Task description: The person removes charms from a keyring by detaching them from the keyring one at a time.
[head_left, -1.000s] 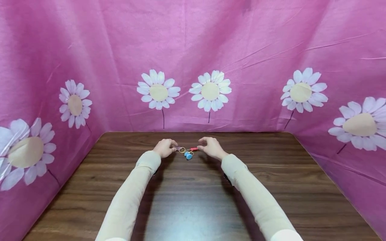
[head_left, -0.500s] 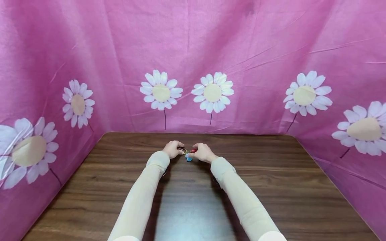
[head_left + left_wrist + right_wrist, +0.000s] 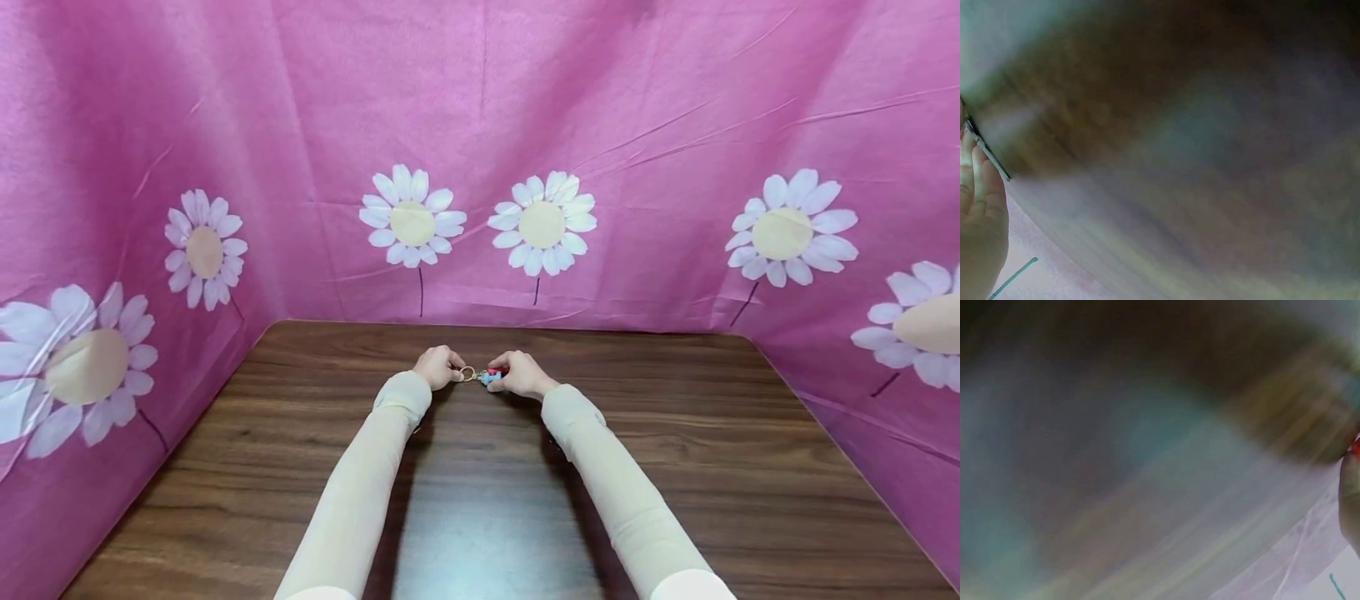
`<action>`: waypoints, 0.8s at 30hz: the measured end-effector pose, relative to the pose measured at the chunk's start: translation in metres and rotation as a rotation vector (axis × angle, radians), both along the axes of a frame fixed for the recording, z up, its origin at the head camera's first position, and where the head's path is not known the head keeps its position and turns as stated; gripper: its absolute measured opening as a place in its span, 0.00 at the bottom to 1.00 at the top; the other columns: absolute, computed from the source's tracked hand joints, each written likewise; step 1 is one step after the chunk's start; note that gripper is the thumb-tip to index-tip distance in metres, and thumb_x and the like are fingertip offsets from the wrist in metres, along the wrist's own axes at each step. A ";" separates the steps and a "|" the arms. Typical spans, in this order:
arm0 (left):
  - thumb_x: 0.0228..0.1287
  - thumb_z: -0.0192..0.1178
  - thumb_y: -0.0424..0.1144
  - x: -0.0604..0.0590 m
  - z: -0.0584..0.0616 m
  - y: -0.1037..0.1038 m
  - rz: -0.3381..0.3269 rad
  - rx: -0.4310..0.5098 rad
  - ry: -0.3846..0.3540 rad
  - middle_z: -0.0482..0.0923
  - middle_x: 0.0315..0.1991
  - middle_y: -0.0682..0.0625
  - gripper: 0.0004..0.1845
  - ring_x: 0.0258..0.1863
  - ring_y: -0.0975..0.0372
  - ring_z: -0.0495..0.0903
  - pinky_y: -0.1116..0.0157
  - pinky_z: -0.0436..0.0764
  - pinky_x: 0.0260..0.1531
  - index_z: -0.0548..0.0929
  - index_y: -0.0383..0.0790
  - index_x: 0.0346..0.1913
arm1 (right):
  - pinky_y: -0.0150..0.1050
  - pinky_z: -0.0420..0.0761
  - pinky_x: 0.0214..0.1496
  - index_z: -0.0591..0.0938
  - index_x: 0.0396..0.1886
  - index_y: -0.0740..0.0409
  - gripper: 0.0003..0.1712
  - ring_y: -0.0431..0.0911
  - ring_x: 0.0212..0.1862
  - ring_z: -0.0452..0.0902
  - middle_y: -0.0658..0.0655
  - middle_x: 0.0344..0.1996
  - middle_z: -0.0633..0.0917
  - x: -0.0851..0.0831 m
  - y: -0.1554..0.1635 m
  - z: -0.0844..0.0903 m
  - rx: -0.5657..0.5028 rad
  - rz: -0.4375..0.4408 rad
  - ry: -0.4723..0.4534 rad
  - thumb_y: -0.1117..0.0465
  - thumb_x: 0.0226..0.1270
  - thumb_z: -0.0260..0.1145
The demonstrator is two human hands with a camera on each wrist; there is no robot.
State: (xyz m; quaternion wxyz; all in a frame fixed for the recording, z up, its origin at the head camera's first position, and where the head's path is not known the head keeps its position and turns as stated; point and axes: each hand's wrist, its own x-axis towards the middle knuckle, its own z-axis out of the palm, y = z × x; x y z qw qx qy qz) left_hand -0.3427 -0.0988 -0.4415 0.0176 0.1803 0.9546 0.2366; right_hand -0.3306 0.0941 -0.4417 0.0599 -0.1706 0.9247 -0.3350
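Between my hands, above the table's far part, a keychain shows a gold ring (image 3: 467, 373), a light blue charm (image 3: 490, 378) and a small red piece (image 3: 496, 370). My left hand (image 3: 437, 367) pinches the ring end from the left; a thin dark strip (image 3: 988, 151) lies by its fingertips in the left wrist view. From the right, my right hand (image 3: 527, 375) holds the red piece and touches the blue charm with its fingertips. That red piece also peeks in at the right wrist view's edge, beside a finger. The fingers hide parts of the keychain.
The brown wood-grain table (image 3: 480, 500) spreads out below both arms. A pink cloth (image 3: 322, 125) with white daisies hangs round its back and sides. Both wrist views are mostly blurred.
Both hands have come closer together round the keychain. The right hand, first only on the red piece, now has the blue charm at its fingertips too; the charm has swung from hanging toward the right.
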 end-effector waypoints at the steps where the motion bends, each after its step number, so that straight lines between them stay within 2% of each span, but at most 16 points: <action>1: 0.49 0.67 0.35 0.000 0.000 0.000 0.001 -0.001 -0.005 0.85 0.37 0.50 0.10 0.43 0.57 0.80 0.62 0.75 0.46 0.86 0.41 0.38 | 0.39 0.76 0.49 0.82 0.45 0.62 0.25 0.46 0.44 0.78 0.58 0.41 0.85 -0.001 0.003 0.000 -0.001 0.011 0.002 0.61 0.44 0.75; 8: 0.46 0.69 0.37 0.000 0.003 0.002 0.000 0.005 -0.069 0.85 0.33 0.50 0.12 0.38 0.60 0.81 0.65 0.76 0.43 0.85 0.41 0.37 | 0.40 0.75 0.50 0.83 0.45 0.61 0.23 0.48 0.46 0.77 0.58 0.42 0.84 -0.007 0.015 -0.001 -0.034 0.044 -0.025 0.64 0.44 0.75; 14: 0.44 0.69 0.36 -0.003 0.003 0.007 -0.018 0.020 -0.148 0.84 0.35 0.49 0.14 0.38 0.60 0.79 0.67 0.75 0.43 0.85 0.40 0.39 | 0.38 0.76 0.48 0.83 0.44 0.61 0.25 0.46 0.44 0.77 0.59 0.42 0.84 -0.007 0.020 -0.002 -0.056 0.040 -0.045 0.67 0.40 0.75; 19: 0.45 0.69 0.37 -0.003 0.003 0.011 -0.021 0.031 -0.155 0.84 0.36 0.48 0.15 0.41 0.59 0.80 0.65 0.75 0.45 0.85 0.40 0.39 | 0.42 0.74 0.53 0.81 0.47 0.63 0.28 0.49 0.49 0.76 0.59 0.45 0.83 -0.005 0.017 -0.003 -0.078 0.045 -0.041 0.63 0.41 0.76; 24: 0.45 0.70 0.38 -0.002 0.002 0.015 0.008 0.018 -0.146 0.83 0.34 0.50 0.13 0.38 0.60 0.79 0.66 0.75 0.42 0.85 0.42 0.37 | 0.41 0.74 0.54 0.81 0.47 0.63 0.26 0.49 0.49 0.76 0.58 0.44 0.84 -0.006 0.013 -0.006 -0.012 0.082 0.003 0.62 0.45 0.75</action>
